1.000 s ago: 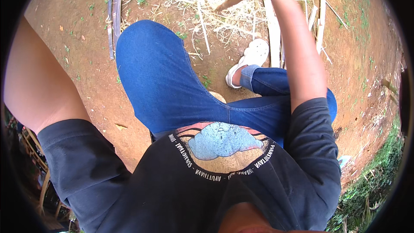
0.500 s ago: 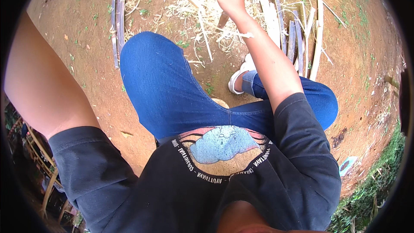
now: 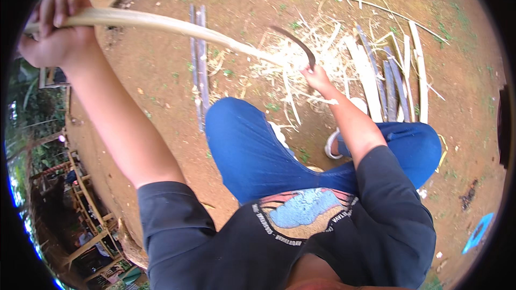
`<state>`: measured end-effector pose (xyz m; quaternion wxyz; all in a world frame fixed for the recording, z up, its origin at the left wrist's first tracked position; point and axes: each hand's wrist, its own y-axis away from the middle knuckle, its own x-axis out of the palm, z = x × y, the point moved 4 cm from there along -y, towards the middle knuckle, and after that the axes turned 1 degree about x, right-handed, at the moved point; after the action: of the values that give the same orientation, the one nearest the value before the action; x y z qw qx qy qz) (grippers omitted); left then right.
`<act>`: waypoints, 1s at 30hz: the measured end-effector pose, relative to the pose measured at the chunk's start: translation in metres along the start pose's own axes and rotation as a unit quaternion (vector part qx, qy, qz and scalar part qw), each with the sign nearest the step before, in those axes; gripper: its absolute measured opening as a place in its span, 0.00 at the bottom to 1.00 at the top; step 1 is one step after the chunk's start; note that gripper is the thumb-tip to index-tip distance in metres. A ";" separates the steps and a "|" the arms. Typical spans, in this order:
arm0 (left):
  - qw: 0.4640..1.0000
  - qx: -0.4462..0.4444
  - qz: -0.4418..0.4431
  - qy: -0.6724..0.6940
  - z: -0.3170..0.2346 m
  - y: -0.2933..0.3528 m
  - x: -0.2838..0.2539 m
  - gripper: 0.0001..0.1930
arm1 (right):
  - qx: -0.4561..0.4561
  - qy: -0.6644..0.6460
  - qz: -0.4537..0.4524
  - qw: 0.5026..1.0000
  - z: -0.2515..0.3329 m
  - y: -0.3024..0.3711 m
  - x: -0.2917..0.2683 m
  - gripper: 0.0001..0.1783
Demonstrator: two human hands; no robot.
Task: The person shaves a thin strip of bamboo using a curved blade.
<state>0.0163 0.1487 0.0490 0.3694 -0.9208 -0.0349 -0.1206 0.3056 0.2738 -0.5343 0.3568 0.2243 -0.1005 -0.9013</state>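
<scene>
My left hand (image 3: pixel 62 27) is raised at the far upper left, its fingers wrapped around one end of a long pale strip of split bamboo or wood (image 3: pixel 177 26). The strip slants down to the right, its far end over the pile of shavings (image 3: pixel 328 48). Beside that end my right hand (image 3: pixel 319 79) grips a knife with a dark, curved, sickle-like blade (image 3: pixel 297 40). The blade points up and to the left. My right fingers hide the handle. Whether the blade touches the strip I cannot tell.
Dark and pale split strips (image 3: pixel 389 83) lie right of the shavings. Two more dark strips (image 3: pixel 199 64) lie on the dirt ground (image 3: pixel 156 75) beyond my left knee (image 3: pixel 236 113). A wooden frame structure (image 3: pixel 88 209) stands at the lower left; a blue piece (image 3: pixel 478 233) lies far right.
My view has swung left. My left hand and the pale strip have come into full view. My right hand, still holding the knife, sits lower in the picture.
</scene>
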 end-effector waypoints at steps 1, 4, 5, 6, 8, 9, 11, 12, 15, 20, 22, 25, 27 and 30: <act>0.998 -0.015 -0.050 -0.025 -0.004 0.009 0.007 0.20 | -0.008 -0.035 -0.009 0.999 0.001 0.002 0.002 0.14; 0.998 0.005 -0.040 -0.039 0.011 0.013 0.022 0.27 | 0.041 -0.101 -0.009 0.994 0.029 -0.001 -0.011 0.16; 0.998 0.009 -0.015 -0.059 0.003 0.017 0.023 0.27 | 0.065 -0.114 0.011 0.991 0.049 0.001 -0.011 0.17; 0.995 0.033 -0.020 -0.094 0.009 0.025 0.014 0.28 | 0.051 -0.135 0.013 0.989 0.075 0.012 -0.021 0.20; 0.983 0.086 -0.049 -0.155 0.006 0.029 0.026 0.31 | -0.034 -0.146 0.039 0.988 0.138 0.031 -0.027 0.20; 0.976 0.114 -0.074 -0.173 0.004 0.030 0.032 0.31 | -0.077 -0.153 0.051 0.984 0.168 0.040 -0.027 0.20; 0.959 0.150 -0.095 -0.221 -0.001 0.033 0.034 0.31 | -0.100 -0.225 0.089 0.965 0.216 0.065 -0.024 0.18; 0.945 0.169 -0.120 -0.252 0.001 0.034 0.039 0.31 | -0.114 -0.224 0.113 0.961 0.238 0.080 -0.029 0.18; 0.925 0.185 -0.149 -0.296 -0.006 0.038 0.050 0.30 | -0.207 -0.215 0.116 0.948 0.290 0.122 -0.029 0.19; 0.917 0.182 -0.211 -0.285 -0.033 0.047 0.091 0.23 | -0.305 -0.159 0.112 0.932 0.330 0.167 -0.022 0.23; 0.913 0.194 -0.233 -0.274 -0.050 0.043 0.114 0.19 | -0.301 -0.174 0.116 0.930 0.337 0.177 -0.016 0.21; 0.935 0.134 -0.077 -0.320 -0.075 0.041 0.109 0.14 | -0.322 -0.191 0.162 0.913 0.356 0.195 0.001 0.17; 0.833 0.250 -0.226 -0.438 -0.058 0.048 0.126 0.12 | -0.349 -0.216 0.185 0.893 0.376 0.208 0.005 0.16; 0.813 0.314 -0.224 -0.435 -0.059 0.050 0.128 0.12 | -0.388 -0.244 0.206 0.864 0.407 0.226 0.004 0.16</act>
<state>0.1369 0.0688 0.0878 0.5477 -0.6774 -0.4336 0.2307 0.2444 0.1162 -0.1002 0.5565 -0.1857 0.1296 -0.7994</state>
